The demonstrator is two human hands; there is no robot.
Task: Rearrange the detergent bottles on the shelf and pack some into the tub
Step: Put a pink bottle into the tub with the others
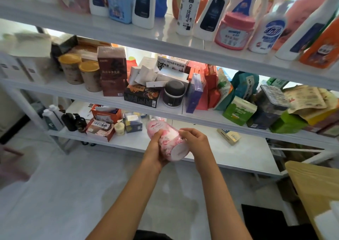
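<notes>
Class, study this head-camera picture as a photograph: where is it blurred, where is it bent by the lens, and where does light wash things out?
Head view: the left edge and top left corner smear into blur; the shelf boards bow from wide-angle distortion; backlight behind the top-shelf bottles bleaches their outlines; the pink bottle, gripped by the left hand and right hand, stays fairly sharp.

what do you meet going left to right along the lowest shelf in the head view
white-capped bottles → dark bottles → orange cartons → cream jar → pink bottle held by left hand and right hand → yellow box
</notes>
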